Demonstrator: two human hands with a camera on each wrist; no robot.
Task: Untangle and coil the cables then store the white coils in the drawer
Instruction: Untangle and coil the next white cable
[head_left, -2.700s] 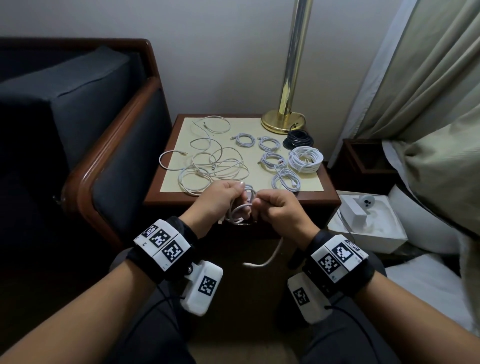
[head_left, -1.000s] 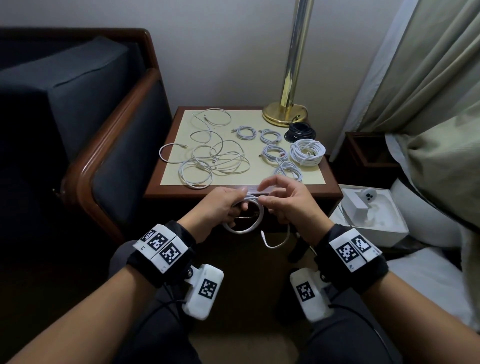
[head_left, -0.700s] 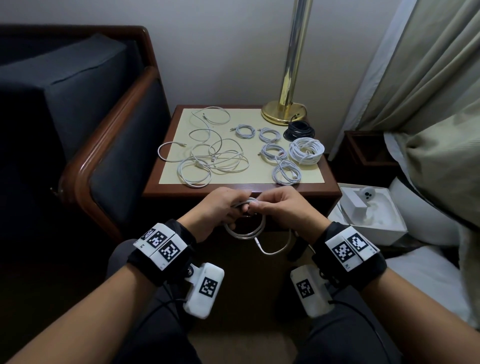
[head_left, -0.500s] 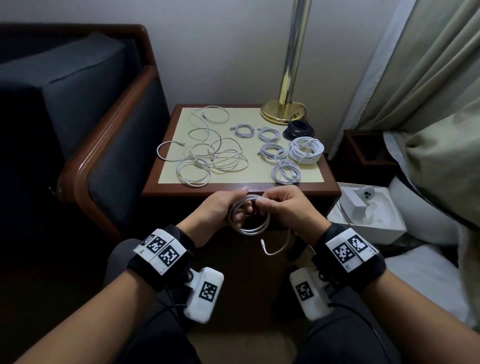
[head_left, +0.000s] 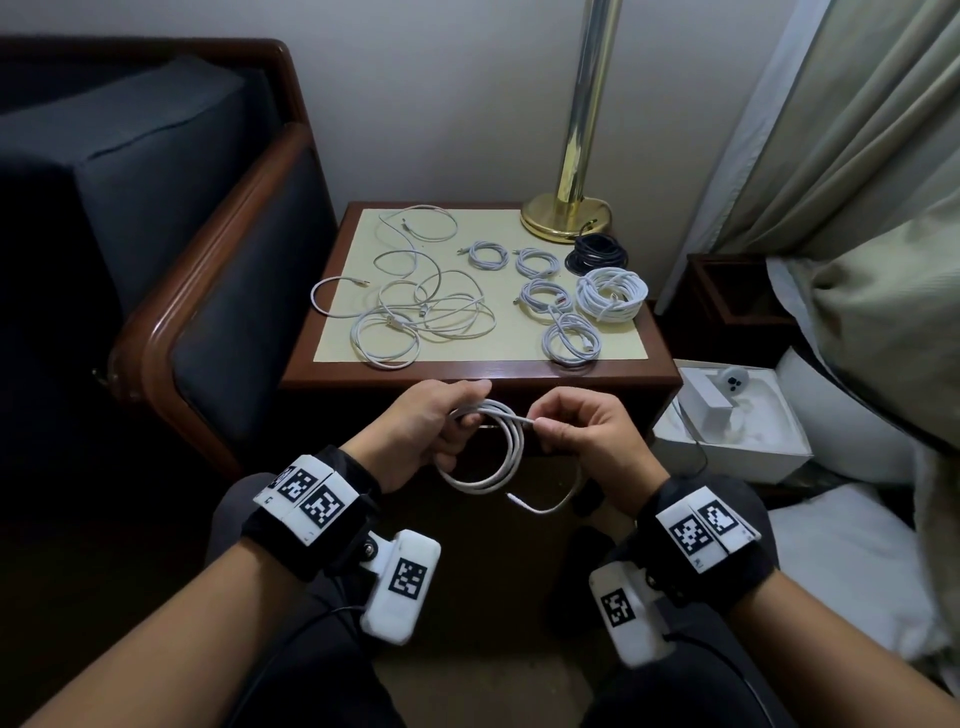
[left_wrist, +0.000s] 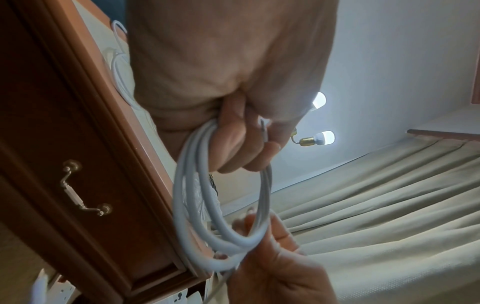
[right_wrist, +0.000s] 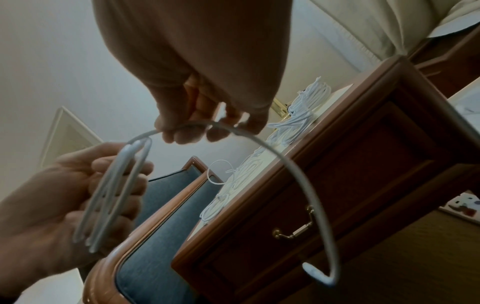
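In front of the nightstand my left hand (head_left: 431, 431) grips a white cable coil (head_left: 493, 457) of a few loops, fingers curled round it (left_wrist: 228, 148). My right hand (head_left: 566, 431) pinches the same cable's free run (right_wrist: 192, 125) just right of the coil. The loose tail (head_left: 545, 506) with its plug hangs below the right hand (right_wrist: 315, 275). On the nightstand top (head_left: 467, 369) lie a tangle of white cables (head_left: 415, 312), several small white coils (head_left: 571, 338) and a black coil (head_left: 596, 252). The drawer (right_wrist: 337, 195) is closed, its brass handle (left_wrist: 83, 189) showing.
A dark armchair with a wooden arm (head_left: 208, 270) stands left of the nightstand. A brass lamp base (head_left: 566, 213) sits at the back right of the top. An open white box (head_left: 737, 426) and curtains (head_left: 857, 156) are on the right.
The coil has grown by a loop and the hanging tail has shortened. My hands have drawn slightly apart, with the right hand now pinching the cable to the right of the coil.
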